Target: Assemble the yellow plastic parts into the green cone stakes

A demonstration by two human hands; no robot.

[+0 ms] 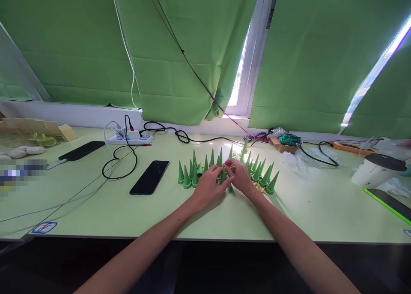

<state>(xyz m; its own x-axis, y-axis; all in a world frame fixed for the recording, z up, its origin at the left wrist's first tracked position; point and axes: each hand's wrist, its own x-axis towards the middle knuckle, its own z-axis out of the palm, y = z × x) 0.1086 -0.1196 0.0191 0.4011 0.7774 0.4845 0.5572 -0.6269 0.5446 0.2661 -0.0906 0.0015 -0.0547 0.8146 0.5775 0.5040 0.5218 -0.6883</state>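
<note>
Right of a black phone (149, 177), a person's left hand (208, 183) and right hand (240, 175), fingers curled, meet at a green cone (224, 175) beside upright cones (181, 175), seemingly delicate work needing steadiness; their grip cannot be told.

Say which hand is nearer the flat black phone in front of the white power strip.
Left. The left hand is right of the phone, across some green pointed cones; the right hand is farther right, past the left.
</note>
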